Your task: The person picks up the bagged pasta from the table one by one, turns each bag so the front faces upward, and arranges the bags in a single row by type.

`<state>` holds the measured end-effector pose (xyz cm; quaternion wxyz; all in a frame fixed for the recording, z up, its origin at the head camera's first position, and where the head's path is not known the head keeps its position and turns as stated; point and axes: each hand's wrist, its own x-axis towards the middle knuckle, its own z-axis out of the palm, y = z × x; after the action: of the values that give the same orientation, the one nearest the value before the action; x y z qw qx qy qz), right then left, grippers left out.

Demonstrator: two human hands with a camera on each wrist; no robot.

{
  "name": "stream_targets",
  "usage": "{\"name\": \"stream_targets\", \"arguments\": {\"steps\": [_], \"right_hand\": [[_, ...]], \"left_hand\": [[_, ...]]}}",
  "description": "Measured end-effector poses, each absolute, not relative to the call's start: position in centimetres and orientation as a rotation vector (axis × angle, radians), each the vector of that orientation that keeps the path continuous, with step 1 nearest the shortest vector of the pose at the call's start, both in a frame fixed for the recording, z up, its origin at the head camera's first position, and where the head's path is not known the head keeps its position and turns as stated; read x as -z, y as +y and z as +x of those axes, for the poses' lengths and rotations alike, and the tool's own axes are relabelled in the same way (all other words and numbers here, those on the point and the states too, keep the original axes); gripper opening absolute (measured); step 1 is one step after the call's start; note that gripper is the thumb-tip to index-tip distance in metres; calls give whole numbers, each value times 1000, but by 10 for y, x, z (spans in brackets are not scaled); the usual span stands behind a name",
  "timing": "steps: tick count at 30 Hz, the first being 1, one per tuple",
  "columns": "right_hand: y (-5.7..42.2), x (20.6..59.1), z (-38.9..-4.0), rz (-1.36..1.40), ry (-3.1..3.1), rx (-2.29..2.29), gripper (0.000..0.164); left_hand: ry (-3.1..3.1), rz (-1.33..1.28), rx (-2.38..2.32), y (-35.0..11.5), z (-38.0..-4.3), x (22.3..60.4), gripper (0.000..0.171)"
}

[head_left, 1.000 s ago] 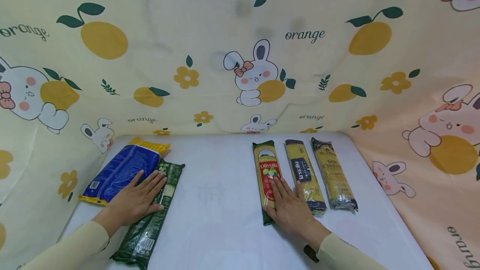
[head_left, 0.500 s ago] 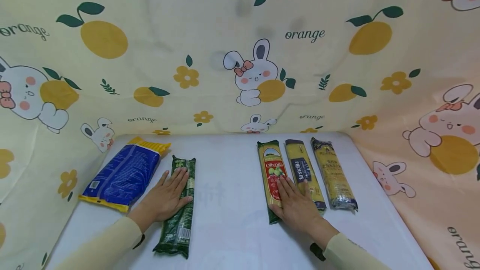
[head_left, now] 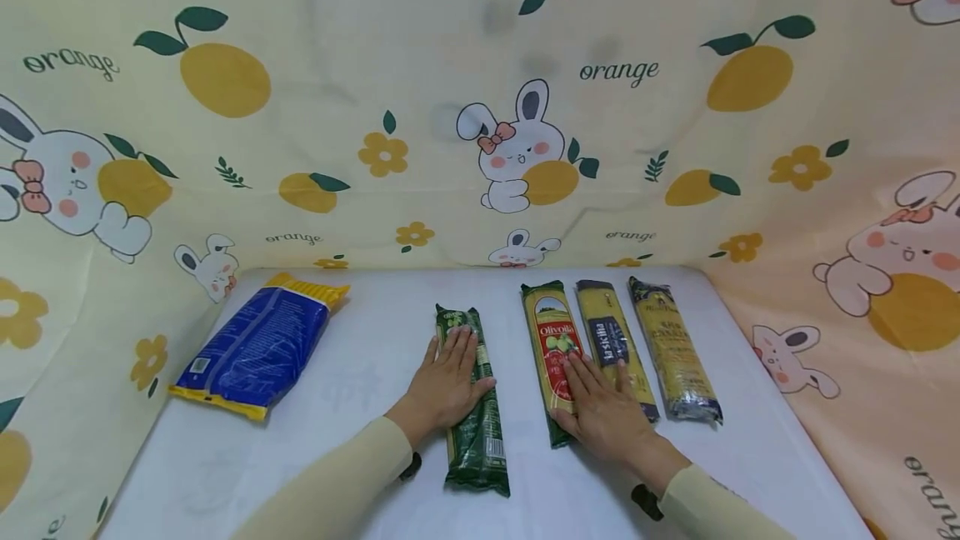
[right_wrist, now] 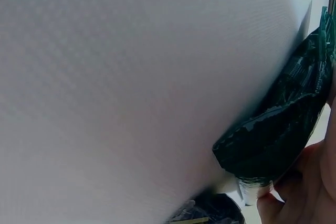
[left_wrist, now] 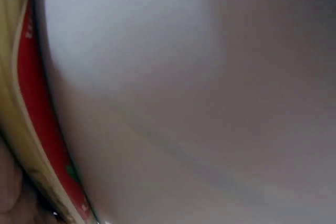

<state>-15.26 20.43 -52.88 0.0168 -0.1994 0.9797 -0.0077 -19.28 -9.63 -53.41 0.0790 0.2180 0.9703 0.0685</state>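
My left hand (head_left: 442, 382) lies flat, fingers straight, on a long dark green pasta pack (head_left: 477, 450) with a barcode near its lower end. My right hand (head_left: 603, 415) rests with extended fingers across the lower half of a pasta pack (head_left: 555, 330) with a red Olivoila label, overlapping the yellow pasta pack (head_left: 606, 315) with a dark blue label beside it. Red and yellow packaging (left_wrist: 37, 98) shows along the edge of the left wrist view. The right wrist view catches a dark green wrapper end (right_wrist: 273, 135) beside fingers (right_wrist: 315, 182).
A third yellow pasta pack (head_left: 673, 352) lies at the right of the row. On the far left sits a plump blue bag (head_left: 258, 348) with yellow ends. All are on a white table (head_left: 360, 457), backed by a printed cloth (head_left: 420, 48) with rabbits and oranges.
My left hand has slid the dark green pack rightward from against the blue bag to near the Olivoila pack, turning it more upright. My right hand and the Olivoila pack have shifted slightly right.
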Motion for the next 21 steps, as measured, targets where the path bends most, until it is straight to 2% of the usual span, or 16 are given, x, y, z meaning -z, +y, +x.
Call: {"name": "stream_targets", "arguments": {"steps": [10,18,21], "right_hand": [[205,521,-151,-597,3034,77,79],[195,513,-151,-498,2988,101,79],[186,508,-144,-461,3019,71,74]], "left_hand": [[2863,646,-208,-121,-192,534,89],[2844,665,-201,-122,-190,534,94],[2856,666,-200,-123,-186,535,95]]}}
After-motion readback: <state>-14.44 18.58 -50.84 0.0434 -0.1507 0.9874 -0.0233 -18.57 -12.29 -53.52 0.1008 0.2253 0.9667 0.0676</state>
